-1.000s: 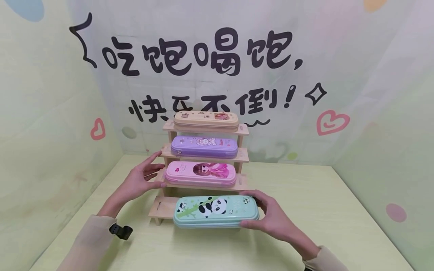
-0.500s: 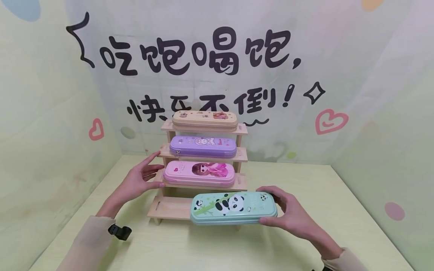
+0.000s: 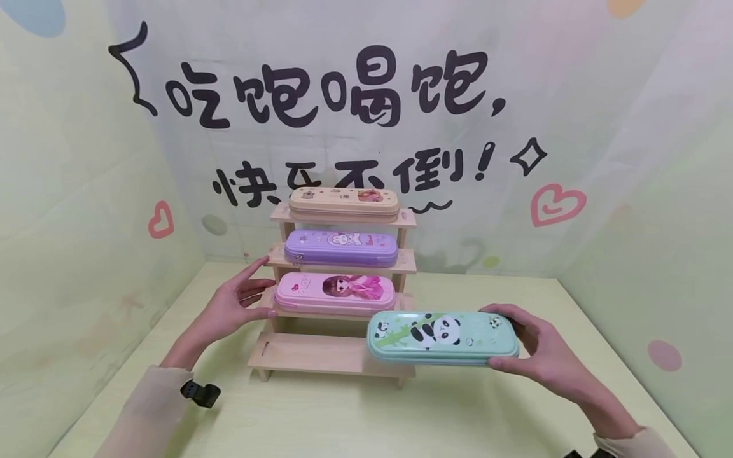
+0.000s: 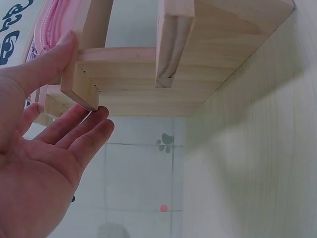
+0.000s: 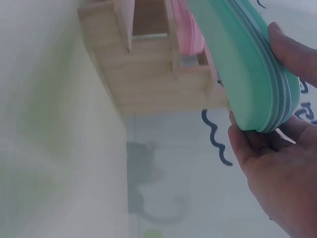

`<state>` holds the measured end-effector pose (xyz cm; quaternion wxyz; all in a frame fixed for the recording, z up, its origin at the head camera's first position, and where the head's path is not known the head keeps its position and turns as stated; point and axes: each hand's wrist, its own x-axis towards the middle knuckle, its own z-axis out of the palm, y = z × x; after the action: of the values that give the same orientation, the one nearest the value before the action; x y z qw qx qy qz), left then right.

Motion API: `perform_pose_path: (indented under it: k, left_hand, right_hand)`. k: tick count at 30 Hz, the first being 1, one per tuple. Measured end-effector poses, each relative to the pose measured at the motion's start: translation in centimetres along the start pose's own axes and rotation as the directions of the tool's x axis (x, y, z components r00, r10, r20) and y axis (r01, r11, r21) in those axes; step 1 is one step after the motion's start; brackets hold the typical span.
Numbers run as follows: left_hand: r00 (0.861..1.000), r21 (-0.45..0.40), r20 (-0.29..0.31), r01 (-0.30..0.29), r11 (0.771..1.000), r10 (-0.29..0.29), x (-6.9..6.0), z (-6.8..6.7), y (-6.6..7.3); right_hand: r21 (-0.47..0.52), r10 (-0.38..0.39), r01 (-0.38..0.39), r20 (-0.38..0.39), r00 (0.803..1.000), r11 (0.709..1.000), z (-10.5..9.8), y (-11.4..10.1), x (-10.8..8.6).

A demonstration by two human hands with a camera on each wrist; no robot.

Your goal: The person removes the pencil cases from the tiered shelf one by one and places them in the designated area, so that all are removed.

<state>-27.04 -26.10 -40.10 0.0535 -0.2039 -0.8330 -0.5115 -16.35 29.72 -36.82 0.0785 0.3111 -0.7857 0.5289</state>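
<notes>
A mint-green zip pencil case [image 3: 395, 340] with a panda print is held in my right hand [image 3: 550, 353], thumb at the front and fingers behind its right end. It hangs in the air, overlapping the right end of the lowest tier in the head view. The right wrist view shows the case's zip [image 5: 277, 74] between thumb and fingers. My left hand [image 3: 226, 312] grips the left side of a stepped wooden rack [image 3: 312, 354], the thumb and fingers about a tier's end. Pink [image 3: 303, 292], purple [image 3: 309, 247] and cream [image 3: 321, 201] pencil cases lie on the upper tiers.
The rack stands on a pale wooden table [image 3: 275, 420]. A printed backdrop [image 3: 458, 229] with black lettering rises behind it, and pale patterned walls close off the left and right sides.
My right hand has carried the mint-green pencil case rightward and slightly up, from in front of the lowest tier toward its right end. My left hand stays at the rack's left side.
</notes>
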Motion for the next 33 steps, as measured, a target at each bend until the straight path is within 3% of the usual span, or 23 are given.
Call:
perform_pose_path:
  k: [14,21,27,33]
  left_hand:
    - [1.0,-0.003,-0.002,0.02,1.0,-0.02,-0.2,-0.3,0.1]
    - [1.0,-0.003,0.0,0.019,1.0,-0.019,-0.1,-0.3,0.0]
    - [1.0,0.003,0.004,0.022,1.0,-0.022,0.0,-0.2,0.1]
    - [1.0,0.001,0.005,0.024,1.0,-0.024,0.0,-0.1,0.1]
  right_hand:
    - [0.08,0.012,-0.014,0.022,1.0,0.997,-6.4,2.4,-0.5]
    - [0.001,0.131,-0.131,0.002,0.991,0.991,-8.6,4.0,-0.2]
    - [-0.057,0.181,-0.18,0.01,0.983,0.982,-9.9,5.8,0.2]
    - [-0.095,0.267,-0.265,0.006,0.964,0.959,-10.6,8.2,0.7]
